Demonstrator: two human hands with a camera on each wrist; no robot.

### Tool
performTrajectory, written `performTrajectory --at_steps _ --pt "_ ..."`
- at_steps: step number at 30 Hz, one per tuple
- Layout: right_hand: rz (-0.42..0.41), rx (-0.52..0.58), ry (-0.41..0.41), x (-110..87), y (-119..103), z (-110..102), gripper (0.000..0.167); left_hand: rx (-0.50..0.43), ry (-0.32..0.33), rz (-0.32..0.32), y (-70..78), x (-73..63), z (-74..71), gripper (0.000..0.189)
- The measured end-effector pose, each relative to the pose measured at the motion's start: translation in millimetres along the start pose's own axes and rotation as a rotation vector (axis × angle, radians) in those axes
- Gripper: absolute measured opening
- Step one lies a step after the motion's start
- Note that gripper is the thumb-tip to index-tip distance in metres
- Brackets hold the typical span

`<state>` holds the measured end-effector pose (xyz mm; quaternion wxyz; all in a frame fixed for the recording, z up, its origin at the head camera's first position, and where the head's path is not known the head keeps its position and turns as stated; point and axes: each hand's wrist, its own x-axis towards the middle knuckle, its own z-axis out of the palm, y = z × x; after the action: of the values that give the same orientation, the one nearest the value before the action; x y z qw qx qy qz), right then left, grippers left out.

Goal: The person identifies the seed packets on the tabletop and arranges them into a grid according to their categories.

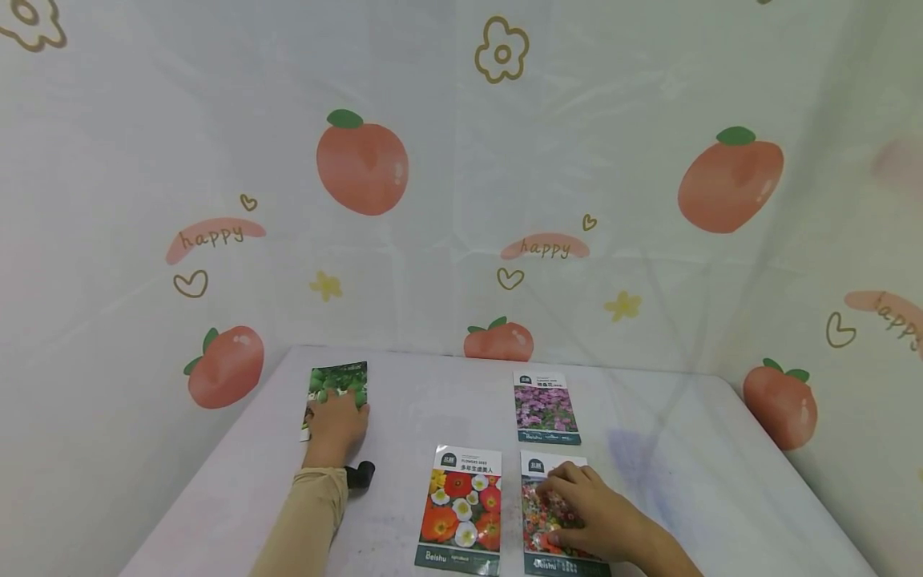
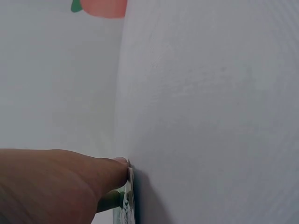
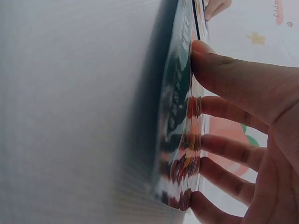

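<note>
At the table's far left, my left hand [image 1: 337, 423] rests on a seed packet with a green leafy picture [image 1: 346, 373], covering its middle. The left wrist view has the left thumb [image 2: 112, 172] against that packet [image 2: 124, 210], seen almost edge-on. My right hand [image 1: 594, 513] lies over a seed packet with small red and orange flowers [image 1: 530, 513] at the front. Spread right fingertips [image 3: 209, 106] and thumb touch the face of this packet [image 3: 175, 112]. To its left lies a poppy seed packet [image 1: 461, 509], untouched.
Behind the right hand's packet lies a seed packet with purple flowers [image 1: 546, 409]. The packets lie on a white table [image 1: 425, 401]. A white curtain [image 1: 447, 160] printed with peaches stands around the back and sides. A small black piece [image 1: 360, 474] is at the left wrist.
</note>
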<state>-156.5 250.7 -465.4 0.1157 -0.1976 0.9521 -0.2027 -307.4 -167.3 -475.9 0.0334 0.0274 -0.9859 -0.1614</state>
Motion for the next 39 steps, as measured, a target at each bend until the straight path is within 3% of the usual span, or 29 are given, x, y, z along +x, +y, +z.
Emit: performTrajectory --at_steps 18,27,39 --pt "-0.011 -0.008 0.015 -1.2 -1.5 -0.4 0.05 0.02 -0.005 0.072 13.7 0.0 3.6 0.056" --pt "0.013 0.007 0.008 0.6 -1.3 -0.5 0.05 0.015 -0.015 0.076 18.9 -2.4 5.3 0.056" --pt "-0.023 -0.006 0.016 -1.1 2.7 1.7 0.05 0.006 -0.019 0.077 26.8 -7.8 1.1 0.054"
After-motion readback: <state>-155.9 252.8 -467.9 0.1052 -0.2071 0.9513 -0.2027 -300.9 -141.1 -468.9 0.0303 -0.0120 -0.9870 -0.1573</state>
